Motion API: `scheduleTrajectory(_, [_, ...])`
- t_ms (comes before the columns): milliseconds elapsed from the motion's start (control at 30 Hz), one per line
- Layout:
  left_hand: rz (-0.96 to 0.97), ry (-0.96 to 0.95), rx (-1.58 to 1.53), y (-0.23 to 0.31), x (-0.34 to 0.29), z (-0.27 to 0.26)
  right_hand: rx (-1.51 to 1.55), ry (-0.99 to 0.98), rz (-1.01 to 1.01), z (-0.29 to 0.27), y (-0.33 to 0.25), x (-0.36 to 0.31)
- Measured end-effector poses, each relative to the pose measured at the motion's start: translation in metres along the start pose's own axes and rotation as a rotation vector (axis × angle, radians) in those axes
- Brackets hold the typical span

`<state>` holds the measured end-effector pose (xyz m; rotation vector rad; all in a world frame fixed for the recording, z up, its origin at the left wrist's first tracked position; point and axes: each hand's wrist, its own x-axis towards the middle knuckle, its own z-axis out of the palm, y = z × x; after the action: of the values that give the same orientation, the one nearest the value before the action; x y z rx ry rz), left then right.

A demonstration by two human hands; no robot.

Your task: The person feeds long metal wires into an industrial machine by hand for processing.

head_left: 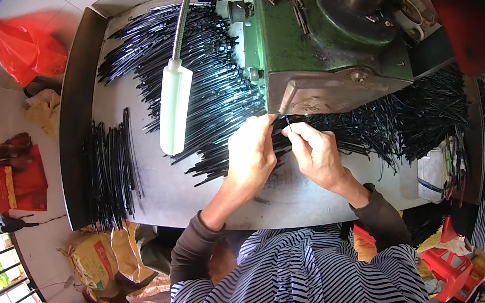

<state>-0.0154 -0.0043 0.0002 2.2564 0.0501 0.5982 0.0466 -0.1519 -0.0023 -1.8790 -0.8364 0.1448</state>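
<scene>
Both my hands are at the lower front edge of a green metal machine point(331, 70). My right hand point(318, 155) is closed in a pinch on a thin black rod point(288, 121), whose far end disappears under the machine head. Beside it, my left hand point(253, 153) has its fingers curled together at the same edge; whatever it grips is hidden. Left of the machine a thick layer of thin black rods point(185, 72) covers the metal worktable point(166, 193), reaching close to my left hand.
A lamp point(173, 109) hangs on a flexible metal neck left of my hands. More black rods point(109, 175) lie by the table's raised left wall point(73, 118), and a dark pile point(432, 115) sits at right. Small metal pieces point(299, 11) rest on the machine.
</scene>
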Motion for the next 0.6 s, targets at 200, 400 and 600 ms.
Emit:
scheduleTrajectory(200, [-0.010, -0.005, -0.022, -0.0008, -0.0001, 0.0040, 0.037, -0.003, 0.045, -0.0008, 0.0013, 0.0041])
scheduleTrajectory(400, [0.016, 0.012, -0.017, -0.0041, -0.0001, 0.0065, 0.060, -0.006, 0.094, -0.0014, 0.0036, 0.0041])
scheduleTrajectory(600, [-0.002, -0.029, 0.059, -0.0019, -0.0013, 0.0057, 0.089, 0.006, 0.103, -0.0009, 0.0043, 0.0049])
